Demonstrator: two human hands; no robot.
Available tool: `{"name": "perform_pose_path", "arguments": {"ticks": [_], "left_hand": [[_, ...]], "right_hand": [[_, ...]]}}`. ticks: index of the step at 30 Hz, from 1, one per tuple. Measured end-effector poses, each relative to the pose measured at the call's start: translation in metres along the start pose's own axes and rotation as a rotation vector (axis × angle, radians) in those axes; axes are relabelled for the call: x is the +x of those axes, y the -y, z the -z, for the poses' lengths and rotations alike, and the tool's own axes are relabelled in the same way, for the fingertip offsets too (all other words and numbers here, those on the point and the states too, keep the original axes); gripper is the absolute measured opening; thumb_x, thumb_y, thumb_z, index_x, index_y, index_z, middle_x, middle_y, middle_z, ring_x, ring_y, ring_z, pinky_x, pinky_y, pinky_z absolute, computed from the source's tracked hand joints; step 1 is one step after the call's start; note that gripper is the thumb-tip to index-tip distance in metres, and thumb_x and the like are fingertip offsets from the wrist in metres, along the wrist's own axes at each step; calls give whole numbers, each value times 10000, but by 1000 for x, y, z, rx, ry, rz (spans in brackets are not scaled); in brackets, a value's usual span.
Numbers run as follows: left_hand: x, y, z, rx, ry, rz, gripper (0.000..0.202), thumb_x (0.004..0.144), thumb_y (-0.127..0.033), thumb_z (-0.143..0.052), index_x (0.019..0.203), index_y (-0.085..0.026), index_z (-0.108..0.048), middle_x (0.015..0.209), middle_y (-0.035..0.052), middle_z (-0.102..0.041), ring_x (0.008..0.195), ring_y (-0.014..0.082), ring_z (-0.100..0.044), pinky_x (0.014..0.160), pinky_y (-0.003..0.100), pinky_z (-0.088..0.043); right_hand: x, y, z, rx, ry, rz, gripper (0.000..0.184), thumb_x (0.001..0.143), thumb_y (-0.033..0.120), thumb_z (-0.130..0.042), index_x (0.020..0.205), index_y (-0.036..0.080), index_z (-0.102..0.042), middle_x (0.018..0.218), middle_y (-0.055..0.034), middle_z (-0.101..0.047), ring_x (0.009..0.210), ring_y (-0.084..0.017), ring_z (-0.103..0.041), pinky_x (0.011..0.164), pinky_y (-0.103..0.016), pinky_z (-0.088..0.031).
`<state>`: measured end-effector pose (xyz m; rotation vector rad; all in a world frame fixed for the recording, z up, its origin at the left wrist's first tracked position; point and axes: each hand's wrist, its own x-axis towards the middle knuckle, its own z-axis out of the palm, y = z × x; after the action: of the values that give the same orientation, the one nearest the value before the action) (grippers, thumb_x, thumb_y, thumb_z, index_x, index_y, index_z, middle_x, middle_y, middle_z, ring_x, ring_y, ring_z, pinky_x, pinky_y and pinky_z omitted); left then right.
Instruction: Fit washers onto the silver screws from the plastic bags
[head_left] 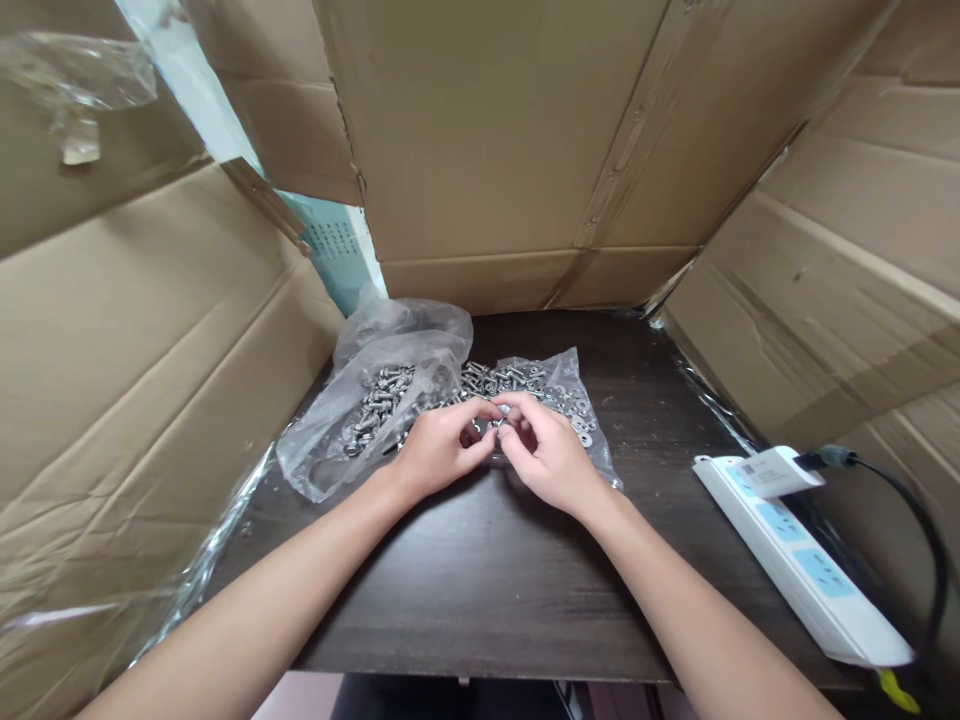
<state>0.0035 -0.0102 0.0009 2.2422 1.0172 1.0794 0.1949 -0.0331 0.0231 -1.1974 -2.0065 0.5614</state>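
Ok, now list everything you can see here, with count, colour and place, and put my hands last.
Cardboard panels: several, brown, back and both sides
Tape: several pieces, clear, on the cardboard
Printed sheet: one, turquoise, gap at back left
Table: one, dark brown, under the parts
Plastic bags: two, clear, mid-table
Bolts: too many to count, silver, among the bags
Washers: many, silver, on the right bag
Power strip: one, white, table's right
Adapter: one, white, on the strip
Cable: one, black, far right
Small metal part: count unclear, silver, at the fingertips
Left hand: one, bare, centre
Right hand: one, bare, right beside it
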Motion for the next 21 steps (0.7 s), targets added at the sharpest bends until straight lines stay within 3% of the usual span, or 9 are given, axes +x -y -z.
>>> {"name": "perform_pose_path", "arguments": {"ticks": [8,11,16,21], "left_hand": [[0,-1,0,3,4,-15,159,930,-201,-613,1067,-208,-693,955,-1,-776,667,108,-698,662,206,-534],[0,-1,1,-9,-4,-9,150,933,-223,-624,1069,-203,-684,942,-1,-773,649,102,-690,650,200,-530],[0,1,0,-13,-11,4,143,927,-233,-635,1061,-192,-668,899,0,-765,615,102,-681,629,202,-526],[0,0,0,-21,-17,-10,135,927,-229,-632,1053,-196,-664,888,0,-760,609,102,-675,625,206,-525]], "right_hand": [[0,1,1,35,21,-28,247,1030,255,-434,1205,239,-607,906,-20,-717,744,-178,-658,716,-291,-465],[0,2,2,36,27,-23,251,994,241,-482,1215,232,-600,823,1,-666,667,-162,-603,664,-281,-454],[0,2,1,7,-11,26,274,936,192,-516,1194,224,-603,920,-22,-678,709,-160,-603,676,-279,-463],[0,0,1,12,50,-30,285,955,198,-493,1223,238,-581,773,19,-660,618,-157,-584,632,-282,-445]]}}
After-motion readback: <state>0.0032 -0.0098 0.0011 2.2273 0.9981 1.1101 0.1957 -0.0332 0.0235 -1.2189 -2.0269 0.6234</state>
